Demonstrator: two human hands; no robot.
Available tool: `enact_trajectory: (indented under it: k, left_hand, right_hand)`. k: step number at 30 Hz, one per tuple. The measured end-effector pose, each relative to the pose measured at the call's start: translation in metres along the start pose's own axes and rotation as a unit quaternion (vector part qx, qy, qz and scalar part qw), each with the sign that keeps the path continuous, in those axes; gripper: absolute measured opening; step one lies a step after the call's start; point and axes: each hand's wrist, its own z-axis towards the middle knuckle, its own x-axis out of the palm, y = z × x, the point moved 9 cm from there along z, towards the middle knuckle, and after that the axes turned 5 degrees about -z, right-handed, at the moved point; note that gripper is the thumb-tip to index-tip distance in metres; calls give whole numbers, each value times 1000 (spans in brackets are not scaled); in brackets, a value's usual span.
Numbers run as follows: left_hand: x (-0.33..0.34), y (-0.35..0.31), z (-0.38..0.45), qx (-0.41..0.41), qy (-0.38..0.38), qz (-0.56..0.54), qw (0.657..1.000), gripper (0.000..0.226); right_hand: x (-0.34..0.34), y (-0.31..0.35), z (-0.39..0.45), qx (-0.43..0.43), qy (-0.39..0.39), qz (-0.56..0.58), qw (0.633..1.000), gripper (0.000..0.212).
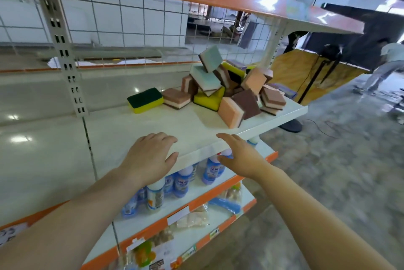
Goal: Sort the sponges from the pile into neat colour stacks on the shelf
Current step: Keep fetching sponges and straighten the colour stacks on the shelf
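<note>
Both hands are spread open, nothing grasped: the left hand (150, 156) is laid on the shelf (153, 125) edge, the right hand (238, 156) beside it. The sponge pile (227, 86) is heaped further back.

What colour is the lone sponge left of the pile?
Yellow sponge with a dark green scouring top, head view.

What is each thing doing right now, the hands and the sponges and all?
left hand: open, resting on shelf edge
right hand: open, at shelf edge, holding nothing
sponge pile: jumbled, unsorted
green-and-yellow sponge: lying flat, apart from pile
shelf: no stacks yet
bottles: upright on lower shelf
</note>
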Motion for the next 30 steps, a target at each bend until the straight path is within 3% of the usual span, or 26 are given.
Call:
enact_trajectory:
  k: [30]
  left_hand:
    - [29, -43, 201, 71, 35, 20, 997, 41]
  right_hand:
    - [-62, -130, 117, 70, -92, -55, 992, 56]
